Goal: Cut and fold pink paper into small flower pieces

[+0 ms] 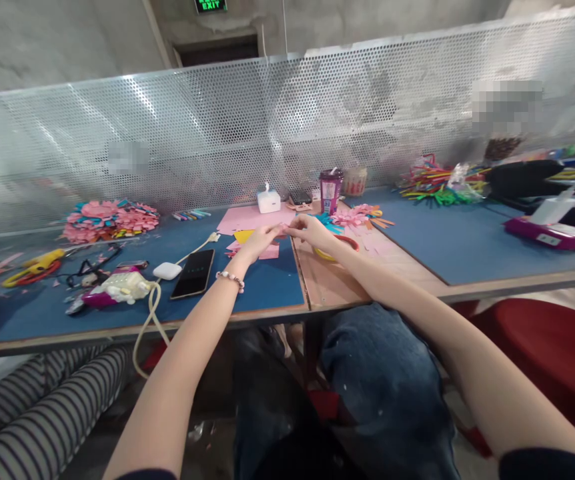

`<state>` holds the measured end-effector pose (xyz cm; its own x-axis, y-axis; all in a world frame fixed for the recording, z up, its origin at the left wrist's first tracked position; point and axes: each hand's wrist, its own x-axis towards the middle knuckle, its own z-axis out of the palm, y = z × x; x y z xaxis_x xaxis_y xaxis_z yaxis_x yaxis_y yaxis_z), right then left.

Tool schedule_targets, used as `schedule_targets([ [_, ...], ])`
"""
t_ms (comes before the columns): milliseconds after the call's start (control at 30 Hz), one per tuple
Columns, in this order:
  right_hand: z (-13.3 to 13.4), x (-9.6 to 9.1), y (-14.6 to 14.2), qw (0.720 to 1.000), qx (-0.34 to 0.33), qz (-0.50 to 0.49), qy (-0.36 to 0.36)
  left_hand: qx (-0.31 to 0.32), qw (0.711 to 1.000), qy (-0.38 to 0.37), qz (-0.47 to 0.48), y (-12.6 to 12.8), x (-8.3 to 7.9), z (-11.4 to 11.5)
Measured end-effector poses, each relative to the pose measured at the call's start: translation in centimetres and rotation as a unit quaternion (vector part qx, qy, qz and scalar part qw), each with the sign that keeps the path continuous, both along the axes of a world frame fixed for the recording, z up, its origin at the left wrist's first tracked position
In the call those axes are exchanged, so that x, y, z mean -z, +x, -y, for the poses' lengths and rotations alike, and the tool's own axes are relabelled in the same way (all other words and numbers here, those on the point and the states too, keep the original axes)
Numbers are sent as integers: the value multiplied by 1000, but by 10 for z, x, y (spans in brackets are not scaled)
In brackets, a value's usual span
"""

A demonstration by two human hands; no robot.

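The fingertips of my left hand (264, 238) and my right hand (311, 231) come together in front of me, pinched on a small pink piece (283, 230) that sits between them; so little of it shows that I cannot tell its long axis or which hand bears more of it. My two forearms slant in from either side, so the piece lies inward and ahead of both wrists, about as near to one hand as to the other. Just below my left fingers, on my side of them, some pink paper (269, 251) lies on the blue mat (267, 287), its longer way running roughly left to right; my left hand is clearly the nearer one to it. A bit of yellow paper (243, 236) shows just left of those fingers. Under my right wrist is a red-and-yellow looped thing (323, 255), partly covered by my arm. Farther out, beyond my hands, a pink sheet (240, 220) lies flat, with a white box (269, 202) at its far edge, and a purple cup (330, 192) stands upright beyond my right hand.
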<state>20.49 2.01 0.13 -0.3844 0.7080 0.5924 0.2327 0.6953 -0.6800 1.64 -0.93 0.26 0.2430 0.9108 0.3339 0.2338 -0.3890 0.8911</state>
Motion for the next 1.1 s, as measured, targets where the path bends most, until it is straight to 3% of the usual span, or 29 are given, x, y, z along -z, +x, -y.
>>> schedule_targets([
  [267, 2, -1, -3, 999, 20, -38, -18, 31, 999, 0, -10, 0, -3, 1],
  [467, 19, -11, -1, 999, 11, -33, -31, 42, 999, 2, -4, -1, -1, 1],
  [833, 32, -20, 0, 996, -43, -62, -56, 69, 997, 7, 41, -2, 1, -4],
  [1100, 31, -16, -3, 993, -36, -78, -81, -15, 997, 36, 65, 0, 1, -4],
])
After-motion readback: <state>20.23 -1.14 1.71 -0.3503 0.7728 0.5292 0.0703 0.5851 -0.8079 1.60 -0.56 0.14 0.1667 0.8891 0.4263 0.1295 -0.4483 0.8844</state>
